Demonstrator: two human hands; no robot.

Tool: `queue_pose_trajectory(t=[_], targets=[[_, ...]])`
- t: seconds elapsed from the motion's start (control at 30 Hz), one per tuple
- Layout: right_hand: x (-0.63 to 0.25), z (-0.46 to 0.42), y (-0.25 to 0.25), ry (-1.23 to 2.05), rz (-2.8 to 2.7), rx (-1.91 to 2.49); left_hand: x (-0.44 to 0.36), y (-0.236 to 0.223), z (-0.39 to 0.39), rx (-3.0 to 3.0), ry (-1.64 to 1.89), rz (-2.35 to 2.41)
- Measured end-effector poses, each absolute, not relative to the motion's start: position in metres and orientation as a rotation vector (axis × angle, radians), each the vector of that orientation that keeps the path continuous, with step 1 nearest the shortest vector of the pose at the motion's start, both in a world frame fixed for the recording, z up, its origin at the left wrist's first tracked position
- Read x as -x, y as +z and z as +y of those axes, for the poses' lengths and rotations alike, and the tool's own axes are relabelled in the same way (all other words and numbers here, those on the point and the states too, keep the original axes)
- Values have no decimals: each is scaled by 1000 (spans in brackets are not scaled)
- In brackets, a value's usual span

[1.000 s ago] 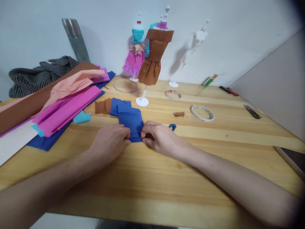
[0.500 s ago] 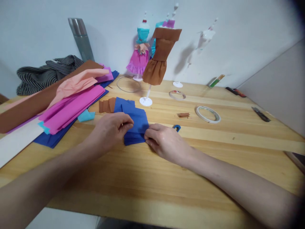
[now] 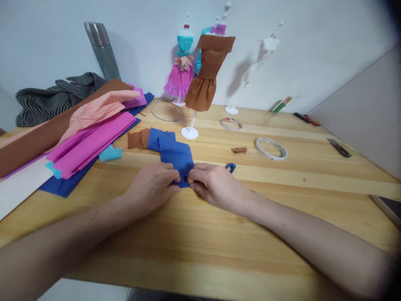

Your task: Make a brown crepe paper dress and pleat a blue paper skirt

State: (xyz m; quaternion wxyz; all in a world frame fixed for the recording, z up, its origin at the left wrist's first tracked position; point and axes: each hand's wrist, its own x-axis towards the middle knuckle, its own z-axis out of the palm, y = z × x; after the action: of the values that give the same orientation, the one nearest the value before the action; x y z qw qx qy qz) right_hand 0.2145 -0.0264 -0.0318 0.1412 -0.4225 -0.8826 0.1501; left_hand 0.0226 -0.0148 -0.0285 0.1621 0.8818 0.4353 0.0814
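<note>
two hands pinch a folded strip of matte blue paper (image 3: 177,154)

we have the strip flat on the pale wooden table (image 3: 200,246), its near end between the fingertips of both hands. the thumb and forefinger of our left hand (image 3: 155,184) pinch the near edge, the other fingers curled in. our right hand (image 3: 217,186) pinches the near right corner between thumb and forefinger; its other fingers are mostly hidden, so we cannot tell how they lie. the two sets of fingertips sit close, with a narrow band of blue showing between them.

beyond our left fingers, the strip's far end angles off to the left and meets a pleated strip of brown paper (image 3: 138,139). left of those fingers we see a small turquoise paper scrap (image 3: 110,153). just past our right fingers lies a small blue plastic loop (image 3: 232,166), and farther to their right a flat white ring of tape (image 3: 257,147). ahead of the fingertips stands a small white-based mannequin (image 3: 189,133) in a gathered brown paper dress (image 3: 208,67).
</note>
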Motion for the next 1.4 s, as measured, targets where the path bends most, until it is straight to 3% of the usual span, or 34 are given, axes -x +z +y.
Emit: queue_pose_trajectory(t=[0.5,1.23,1.4], targets=[[-214,-20,-33,685,-2331,1481,-20,-18,-12,-2320,157,1495],[-212,-28,-32,378,-2479,1331,-22,-19,-16,-2447,192,1441],[-213,-28,-34,438,-2460,1334,-21,-18,-16,-2426,181,1394]])
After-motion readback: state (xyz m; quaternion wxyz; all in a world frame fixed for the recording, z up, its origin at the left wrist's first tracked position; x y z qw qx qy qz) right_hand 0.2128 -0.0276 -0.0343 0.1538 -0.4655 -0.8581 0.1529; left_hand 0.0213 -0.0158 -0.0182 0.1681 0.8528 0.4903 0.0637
